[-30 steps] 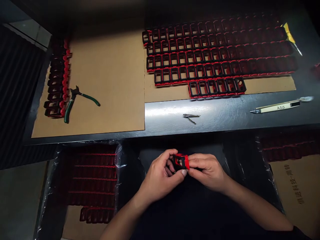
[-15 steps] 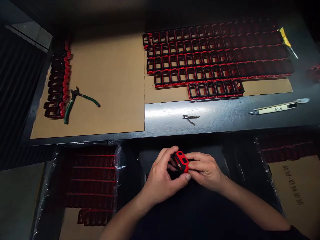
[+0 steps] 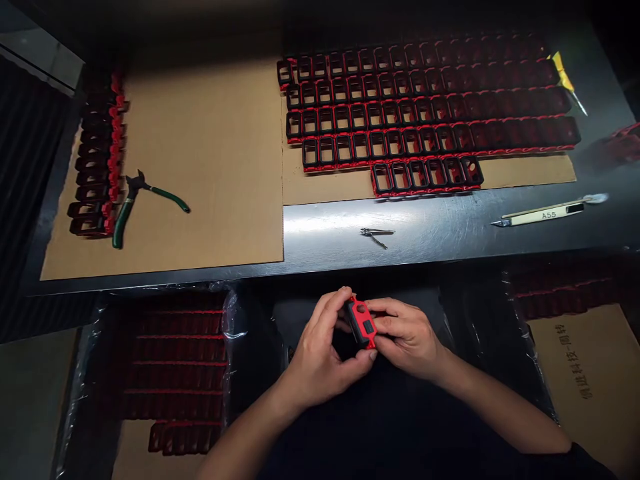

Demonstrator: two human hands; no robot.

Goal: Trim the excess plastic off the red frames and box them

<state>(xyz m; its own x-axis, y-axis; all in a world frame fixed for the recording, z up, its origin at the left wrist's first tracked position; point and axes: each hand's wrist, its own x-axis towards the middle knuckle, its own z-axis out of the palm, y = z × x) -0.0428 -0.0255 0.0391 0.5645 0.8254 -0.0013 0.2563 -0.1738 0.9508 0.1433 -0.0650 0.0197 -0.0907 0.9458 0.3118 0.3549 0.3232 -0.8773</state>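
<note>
Two hands are in view, and one red-and-black housing (image 3: 364, 320) is held between them at lower centre of the frame. The left hand (image 3: 320, 357) is clamped on it, fingers at the upper end and thumb at the lower. The right hand (image 3: 407, 337) is closed on its right side by the fingertips.

Upper right, similar frames (image 3: 427, 141) stand in five rows; the nearest row counts six, while the farther rows fade into shadow and cannot be counted. One column of parts (image 3: 95, 175) lies at upper left, beside one pair of green-handled pliers (image 3: 121, 220). One nail clipper (image 3: 377, 233) lies at centre.

At right: one pale-handled knife (image 3: 543, 215), one white-tipped stick (image 3: 597, 199) along it, and, farther up, one yellow-handled tool (image 3: 564, 77).

Writing: the knife reads "A55". A cardboard sheet (image 3: 595, 360) at lower right bears one line of Chinese characters, sideways, not fully legible.
</note>
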